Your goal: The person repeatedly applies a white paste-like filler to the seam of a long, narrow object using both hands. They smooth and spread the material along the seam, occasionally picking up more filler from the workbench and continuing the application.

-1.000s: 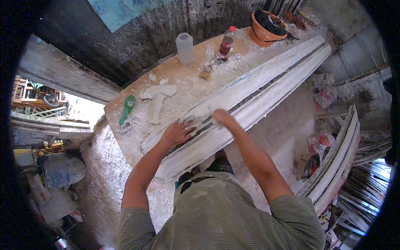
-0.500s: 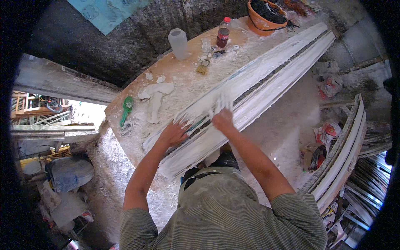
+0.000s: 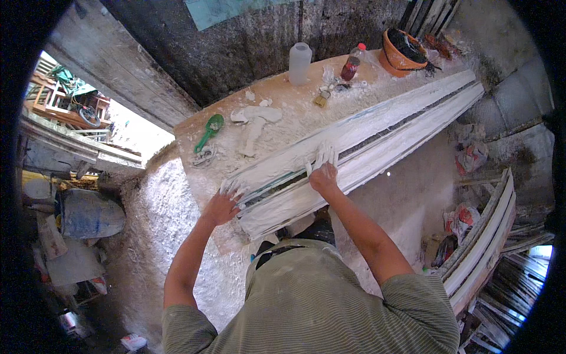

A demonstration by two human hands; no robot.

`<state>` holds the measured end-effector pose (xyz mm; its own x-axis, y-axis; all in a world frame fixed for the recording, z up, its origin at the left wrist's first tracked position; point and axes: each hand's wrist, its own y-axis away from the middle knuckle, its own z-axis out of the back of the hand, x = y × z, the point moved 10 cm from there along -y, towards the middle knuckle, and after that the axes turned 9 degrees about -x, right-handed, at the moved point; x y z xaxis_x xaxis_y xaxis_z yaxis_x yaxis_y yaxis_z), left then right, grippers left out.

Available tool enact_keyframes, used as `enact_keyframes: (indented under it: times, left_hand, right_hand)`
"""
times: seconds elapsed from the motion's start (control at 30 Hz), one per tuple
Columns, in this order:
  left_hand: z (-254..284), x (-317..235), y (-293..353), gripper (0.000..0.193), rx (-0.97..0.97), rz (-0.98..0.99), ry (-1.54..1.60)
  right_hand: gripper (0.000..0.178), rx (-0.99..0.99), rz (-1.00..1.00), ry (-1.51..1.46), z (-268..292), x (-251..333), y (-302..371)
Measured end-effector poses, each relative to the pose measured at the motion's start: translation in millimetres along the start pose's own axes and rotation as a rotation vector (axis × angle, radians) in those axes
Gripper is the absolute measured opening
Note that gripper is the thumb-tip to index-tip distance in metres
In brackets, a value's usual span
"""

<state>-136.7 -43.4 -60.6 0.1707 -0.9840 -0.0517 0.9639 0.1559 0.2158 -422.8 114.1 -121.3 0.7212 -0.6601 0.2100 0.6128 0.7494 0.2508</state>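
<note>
A long, narrow mould (image 3: pixel 407 121) coated in wet white plaster lies slantwise across the table, with a dark groove running along its length. My left hand (image 3: pixel 221 205) is at its near left end, fingers spread and smeared with plaster. Farther along, my right hand (image 3: pixel 323 173) lies over the groove, its white-coated fingers stretched out on the far strip. Neither hand grips anything that I can see. The fingertips of both hands blend into the white plaster, so their exact contact is hard to make out.
Behind the mould, the table (image 3: pixel 200 121) bears a green scoop (image 3: pixel 210 133), white plaster pieces (image 3: pixel 254 125), a brush (image 3: pixel 321 98), a cloudy plastic bottle (image 3: pixel 299 64), a red-capped bottle (image 3: pixel 352 62) and an orange tub (image 3: pixel 396 61). A curved white-coated piece (image 3: pixel 484 239) leans at right.
My view has shifted, so the table appears farther right. My left hand has slid to the mould's near end with its fingers spread. My right hand's fingers now lie stretched out on it.
</note>
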Motion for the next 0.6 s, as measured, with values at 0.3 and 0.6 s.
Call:
enact_keyframes:
  times: [0.3, 0.6]
  left_hand:
    - [4.4, -20.2, -15.8, 0.052, 0.019, -0.121, -0.089]
    - [25.2, -73.0, -119.9, 0.056, -0.006, -0.237, 0.014]
  right_hand:
    - [0.064, -0.444, 0.461, -0.36, 13.5, 157.8, 72.9]
    - [0.028, 0.145, 0.135, 0.032, 27.1, 67.2, 18.4]
